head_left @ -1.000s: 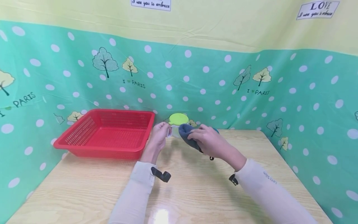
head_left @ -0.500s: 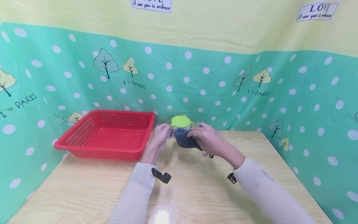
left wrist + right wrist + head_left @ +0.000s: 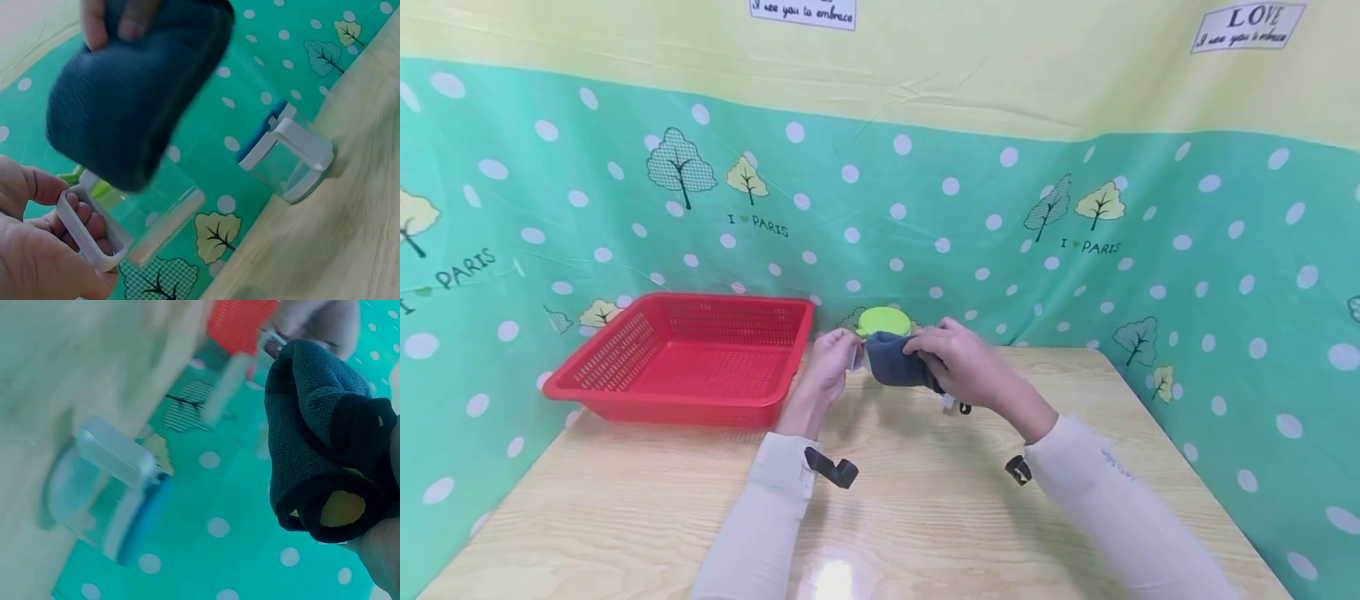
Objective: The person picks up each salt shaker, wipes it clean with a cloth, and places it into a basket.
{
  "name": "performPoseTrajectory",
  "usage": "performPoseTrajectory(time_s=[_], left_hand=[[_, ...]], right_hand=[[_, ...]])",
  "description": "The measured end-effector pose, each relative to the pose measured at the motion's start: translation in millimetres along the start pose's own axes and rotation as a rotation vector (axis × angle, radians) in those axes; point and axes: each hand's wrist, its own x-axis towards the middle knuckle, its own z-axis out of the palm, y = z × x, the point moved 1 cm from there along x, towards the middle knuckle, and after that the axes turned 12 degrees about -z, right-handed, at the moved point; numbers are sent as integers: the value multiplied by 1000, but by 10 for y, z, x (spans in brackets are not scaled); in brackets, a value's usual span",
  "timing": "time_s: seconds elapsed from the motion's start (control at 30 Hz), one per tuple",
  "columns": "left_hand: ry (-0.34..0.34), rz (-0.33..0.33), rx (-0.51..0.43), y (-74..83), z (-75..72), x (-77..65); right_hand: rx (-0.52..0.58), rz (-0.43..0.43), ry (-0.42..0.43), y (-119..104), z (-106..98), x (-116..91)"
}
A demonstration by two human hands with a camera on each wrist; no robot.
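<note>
Now we've got the left hand [image 3: 829, 367] with its fingers curled round the white handle [image 3: 76, 230] of the green-lidded jar [image 3: 884, 321], just to that hand's right. Across from it, the right hand [image 3: 958, 362] pinches the dark blue cloth [image 3: 891, 362], up in front of the jar; whether they touch, we can't tell. Behind the right hand we spot the blue-lidded jar [image 3: 303, 145] on the table [image 3: 887, 517], and left of the left hand, the red basket [image 3: 677, 408].
</note>
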Motion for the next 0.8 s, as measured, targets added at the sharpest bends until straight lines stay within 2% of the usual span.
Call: performPoseTrajectory(time_s=[0.17,0.4,0.63,0.8], left_hand=[[-28,14,-33,24,17,-9],[-27,55,-64,29,31,-21],[-25,30,-78,51,-7,-19],[-49,9,-106,85,-16,-29]], right_hand=[[18,-12,-29,29,209,-65],[31,3,-86,26,400,-145],[36,38,-132,71,468,-199],[0,47,-130,136,431,-260]])
